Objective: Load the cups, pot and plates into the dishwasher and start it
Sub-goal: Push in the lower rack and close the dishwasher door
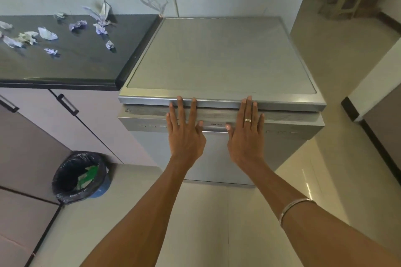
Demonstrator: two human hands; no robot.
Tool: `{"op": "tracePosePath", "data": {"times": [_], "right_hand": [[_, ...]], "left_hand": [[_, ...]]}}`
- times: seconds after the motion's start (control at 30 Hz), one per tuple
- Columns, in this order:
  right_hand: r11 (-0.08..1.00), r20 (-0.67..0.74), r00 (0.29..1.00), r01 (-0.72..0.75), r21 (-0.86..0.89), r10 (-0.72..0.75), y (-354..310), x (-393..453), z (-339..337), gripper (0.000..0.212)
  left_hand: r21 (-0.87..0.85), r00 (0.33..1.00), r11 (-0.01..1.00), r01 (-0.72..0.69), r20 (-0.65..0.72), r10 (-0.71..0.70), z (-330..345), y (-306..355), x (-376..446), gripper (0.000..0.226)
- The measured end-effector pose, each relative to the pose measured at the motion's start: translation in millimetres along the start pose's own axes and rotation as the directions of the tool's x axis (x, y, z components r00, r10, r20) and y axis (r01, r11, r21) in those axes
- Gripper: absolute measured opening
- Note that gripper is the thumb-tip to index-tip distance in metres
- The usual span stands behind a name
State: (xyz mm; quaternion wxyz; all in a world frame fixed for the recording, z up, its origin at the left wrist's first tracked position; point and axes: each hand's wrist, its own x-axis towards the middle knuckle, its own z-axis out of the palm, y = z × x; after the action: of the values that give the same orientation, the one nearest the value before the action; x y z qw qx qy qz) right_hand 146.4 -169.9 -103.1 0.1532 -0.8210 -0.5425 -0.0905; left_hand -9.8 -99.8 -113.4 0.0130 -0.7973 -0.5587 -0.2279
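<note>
On Midea dishwasher (221,58) door, L hand (184,130) & R hand (246,131) flat, fingers straight.

Dishwasher (221,54) inside hidden behind door; panel (152,126) markings too small; no cups/pot/plates visible.

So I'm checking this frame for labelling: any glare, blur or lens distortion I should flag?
Head view: wide-angle bending bows the dishwasher edges and countertop; a glare streak on the floor at right; the control-panel markings beside the left hand and right hand are too soft to read; the paper scraps stay fairly sharp.
</note>
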Motion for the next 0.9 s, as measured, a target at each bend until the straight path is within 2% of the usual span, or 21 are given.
{"op": "tracePosePath", "data": {"times": [0.17,0.37,0.5,0.6,0.73,0.9], "right_hand": [[1.000,-0.031,0.999,0.011,-0.021,-0.011,1,2,5,0.076],[0.988,-0.102,0.991,0.096,0.124,-0.084,5,13,3,0.077],[0.995,-0.118,0.988,0.097,-0.024,-0.099,6,28,-3,0.079],[0.991,-0.123,0.987,0.094,-0.097,-0.106,5,36,-9,0.069],[0.990,-0.183,0.975,0.106,-0.092,-0.121,6,36,-2,0.058],[0.990,-0.261,0.956,0.137,-0.016,-0.137,15,39,7,0.059]], "left_hand": [[-0.011,0.999,1.000,0.005,-0.036,-0.006,1,1,0,0.067],[0.011,1.000,1.000,0.008,-0.020,-0.008,-8,-3,8,0.076],[0.036,1.000,0.999,-0.010,0.001,0.010,-18,7,27,0.079],[-0.041,1.000,0.999,-0.024,0.017,0.025,-16,13,41,0.083],[-0.077,1.000,0.997,-0.021,-0.010,0.020,-10,12,44,0.080],[0.053,0.989,0.989,-0.141,-0.026,0.142,-7,-3,47,0.085]]}}
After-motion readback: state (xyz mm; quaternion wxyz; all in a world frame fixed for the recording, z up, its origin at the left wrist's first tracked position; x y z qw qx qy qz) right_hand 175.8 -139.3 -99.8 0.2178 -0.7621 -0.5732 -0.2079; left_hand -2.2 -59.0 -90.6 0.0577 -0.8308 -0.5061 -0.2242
